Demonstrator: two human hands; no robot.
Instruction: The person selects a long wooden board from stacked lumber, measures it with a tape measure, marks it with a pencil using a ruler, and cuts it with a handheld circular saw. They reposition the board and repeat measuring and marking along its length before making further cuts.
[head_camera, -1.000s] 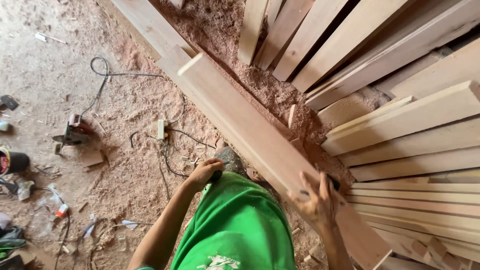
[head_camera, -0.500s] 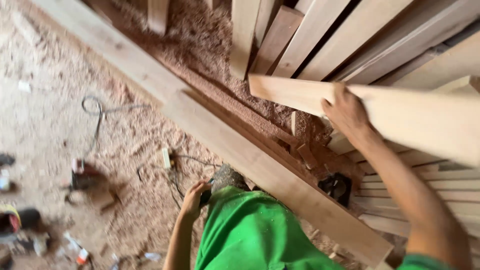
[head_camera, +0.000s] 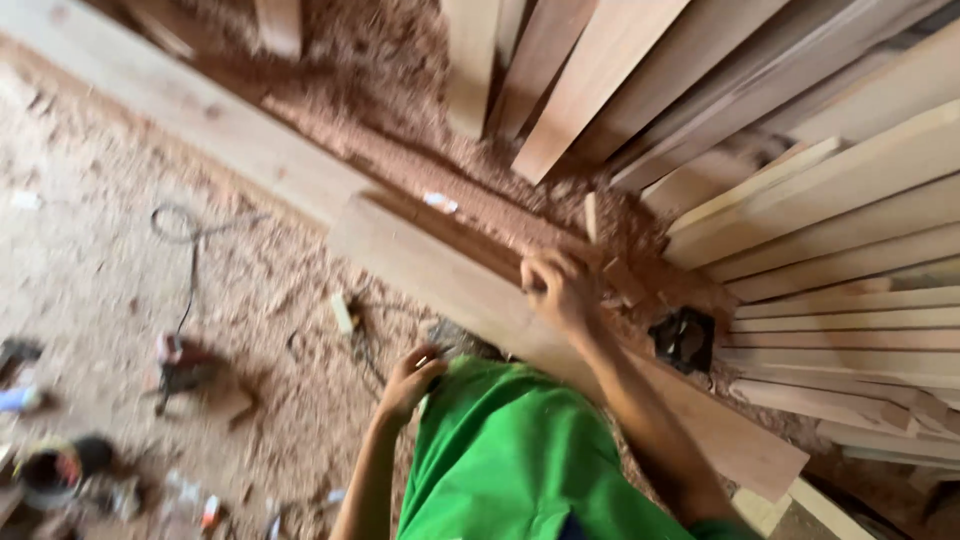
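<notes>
Head view: right hand (head_camera: 556, 288) on smooth plank (head_camera: 470, 290).

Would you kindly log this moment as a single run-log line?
right hand: gripping top edge of long wooden plank | left hand: hanging free near plank's lower edge | floor: sawdust, power tool

Head camera, steeply downward, close.

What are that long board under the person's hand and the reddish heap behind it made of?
The long board looks like bare sawn wood, pale tan and matte, with no visible paint or varnish. The right hand rests on it. The reddish heap appears to be sawdust: loose, fine and grainy, though the picture is blurred.
</notes>
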